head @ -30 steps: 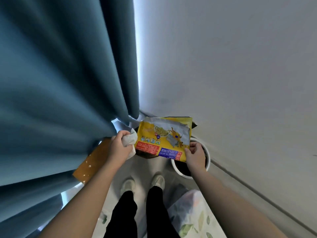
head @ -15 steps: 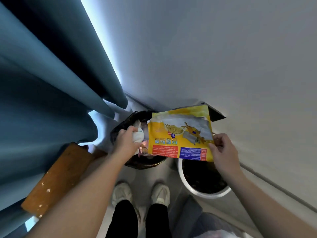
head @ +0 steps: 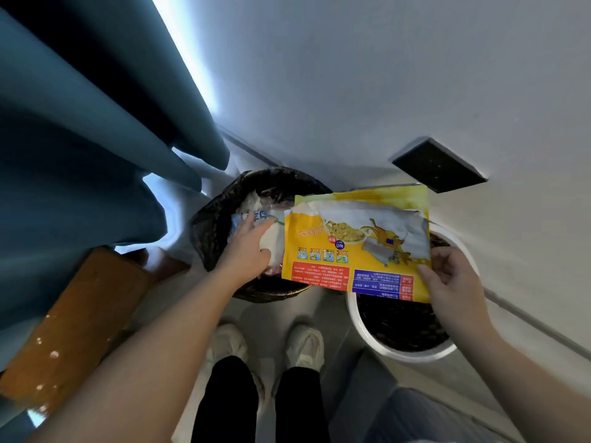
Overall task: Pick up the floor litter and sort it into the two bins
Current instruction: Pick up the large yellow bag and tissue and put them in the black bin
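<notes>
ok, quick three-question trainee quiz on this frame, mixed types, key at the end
1. True or false: the right hand pinches the yellow packet.
2. The left hand reaches over: A) the black-bagged bin B) the wooden board C) the shoes.
3. What colour is the other bin at its rim?
Key: 1 true; 2 A; 3 white.
</notes>
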The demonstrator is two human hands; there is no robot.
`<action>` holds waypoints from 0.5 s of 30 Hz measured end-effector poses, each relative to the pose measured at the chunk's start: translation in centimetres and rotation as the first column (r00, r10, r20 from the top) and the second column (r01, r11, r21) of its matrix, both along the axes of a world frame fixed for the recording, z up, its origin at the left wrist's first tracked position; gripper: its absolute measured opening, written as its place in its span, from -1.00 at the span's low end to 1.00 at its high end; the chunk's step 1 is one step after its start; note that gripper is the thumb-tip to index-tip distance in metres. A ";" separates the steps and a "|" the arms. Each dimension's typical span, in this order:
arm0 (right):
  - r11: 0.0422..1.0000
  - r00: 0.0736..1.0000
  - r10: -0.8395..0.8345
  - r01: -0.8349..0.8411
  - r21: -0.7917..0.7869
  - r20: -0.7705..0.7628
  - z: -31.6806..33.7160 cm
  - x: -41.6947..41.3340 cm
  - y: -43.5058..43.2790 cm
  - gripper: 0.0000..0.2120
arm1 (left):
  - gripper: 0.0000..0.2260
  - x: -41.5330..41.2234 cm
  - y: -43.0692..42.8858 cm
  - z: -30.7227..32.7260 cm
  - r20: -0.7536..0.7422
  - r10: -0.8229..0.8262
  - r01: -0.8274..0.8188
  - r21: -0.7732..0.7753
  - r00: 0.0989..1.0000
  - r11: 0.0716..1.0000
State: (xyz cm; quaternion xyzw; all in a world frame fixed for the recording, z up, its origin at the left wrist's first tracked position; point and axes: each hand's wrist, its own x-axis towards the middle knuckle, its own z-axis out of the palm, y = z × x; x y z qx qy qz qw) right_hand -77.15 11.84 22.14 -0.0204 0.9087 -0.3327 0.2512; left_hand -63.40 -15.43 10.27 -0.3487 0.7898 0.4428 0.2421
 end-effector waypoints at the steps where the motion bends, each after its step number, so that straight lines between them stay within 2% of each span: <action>1: 1.000 1.000 -0.018 0.018 -0.025 0.011 0.5 0.0 -0.8 -0.79 | -0.42 0.4 -0.4 1.2 -0.039 0.083 -0.081 0.045 0.996 0.996; 3: 0.994 0.996 -0.067 0.072 -0.084 0.060 1.5 0.1 -2.5 -0.80 | -0.48 0.9 -1.2 3.6 -0.020 0.232 -0.226 0.162 0.972 0.961; 5: 0.983 0.982 -0.101 0.122 -0.134 0.158 1.9 0.5 -4.0 -0.78 | -0.46 1.3 -2.1 5.6 0.037 0.352 -0.350 0.252 0.935 0.902; 8: 0.981 0.965 -0.073 0.115 -0.157 0.253 1.5 1.4 -6.3 -0.77 | -0.59 1.8 -4.1 7.6 0.059 0.479 -0.474 0.288 0.876 0.832; 11: 0.977 0.942 -0.057 0.122 -0.177 0.331 0.0 2.6 -8.7 -0.79 | -0.82 2.8 -6.0 9.1 0.004 0.518 -0.508 0.197 0.856 0.838; 15: 0.995 0.933 -0.032 0.065 -0.079 0.357 -3.7 4.0 -11.3 -0.89 | -0.85 4.3 -7.8 8.1 0.007 0.489 -0.489 0.040 0.872 0.871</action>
